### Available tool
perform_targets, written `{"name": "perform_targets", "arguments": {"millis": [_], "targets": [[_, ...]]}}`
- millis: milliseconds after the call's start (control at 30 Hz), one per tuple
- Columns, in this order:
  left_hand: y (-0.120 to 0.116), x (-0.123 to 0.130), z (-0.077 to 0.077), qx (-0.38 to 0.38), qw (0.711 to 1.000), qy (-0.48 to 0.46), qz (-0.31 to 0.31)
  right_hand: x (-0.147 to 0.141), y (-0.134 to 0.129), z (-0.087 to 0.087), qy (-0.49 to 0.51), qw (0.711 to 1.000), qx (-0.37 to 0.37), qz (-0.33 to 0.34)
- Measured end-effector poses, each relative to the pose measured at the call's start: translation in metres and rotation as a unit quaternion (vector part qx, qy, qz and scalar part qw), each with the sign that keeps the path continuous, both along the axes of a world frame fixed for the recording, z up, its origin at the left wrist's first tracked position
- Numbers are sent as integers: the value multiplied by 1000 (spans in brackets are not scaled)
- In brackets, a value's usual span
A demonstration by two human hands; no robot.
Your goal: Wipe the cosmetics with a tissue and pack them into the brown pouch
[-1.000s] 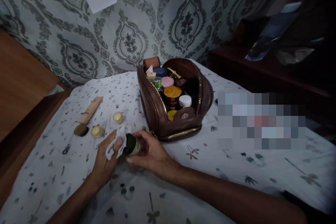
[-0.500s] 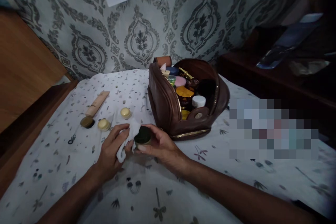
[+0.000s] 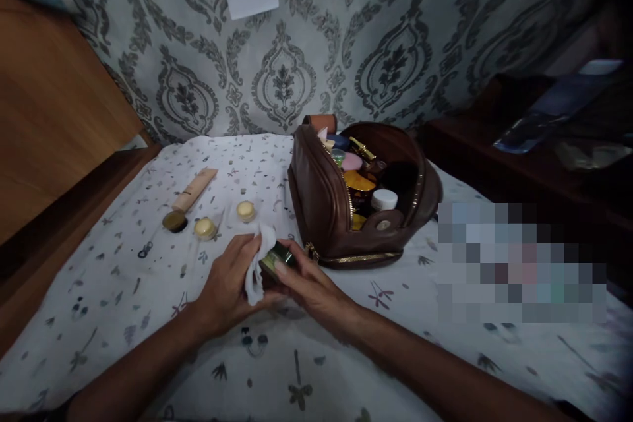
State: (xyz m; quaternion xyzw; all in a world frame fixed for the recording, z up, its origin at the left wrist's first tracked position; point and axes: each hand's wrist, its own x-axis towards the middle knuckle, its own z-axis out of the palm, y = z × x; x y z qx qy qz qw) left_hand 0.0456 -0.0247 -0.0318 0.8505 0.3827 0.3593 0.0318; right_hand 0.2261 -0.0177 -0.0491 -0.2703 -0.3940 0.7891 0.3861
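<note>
On the white printed bedsheet (image 3: 119, 316), the open brown leather bag (image 3: 324, 201) stands right of the middle. Inside, the round white-lidded jar (image 3: 384, 200) is at the near side, and the round gold-lidded jar (image 3: 360, 182) a little behind, to its left. Left of the bag I see one small round pale-yellow pot (image 3: 245, 211); nearer and more to the left is a second pale-yellow pot (image 3: 204, 229). Behind this one lies the flat beige tube (image 3: 196, 190). Nearer than the bag, between left hand (image 3: 227, 287) and right hand (image 3: 316, 290), is the dark-green round jar (image 3: 279, 254), with the crumpled white cloth (image 3: 266, 238) at its left.
</note>
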Motion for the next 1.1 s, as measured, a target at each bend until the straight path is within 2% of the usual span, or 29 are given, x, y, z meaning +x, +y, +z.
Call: {"name": "perform_targets", "arguments": {"millis": [167, 333, 500, 600, 667, 800, 1100], "targets": [[-1, 4, -2, -25, 998, -9, 51, 4, -3, 3, -78, 994, 72, 1], [0, -1, 1, -100, 993, -51, 35, -1, 0, -2, -10, 998, 42, 45], [2, -3, 3, -162, 982, -90, 28, 0, 3, 0, -22, 998, 50, -36], [2, -3, 4, -169, 982, -88, 11, 3, 4, 4, -19, 997, 54, -55], [2, -3, 4, -146, 986, -74, 0, 4, 5, 4, -12, 997, 51, -57], [2, -3, 6, -41, 999, -21, -17, 1, 6, -2, -13, 998, 13, -59], [6, -10, 5, 76, 994, 24, -69, -2, 3, 1, 44, 994, -94, -46]]}}
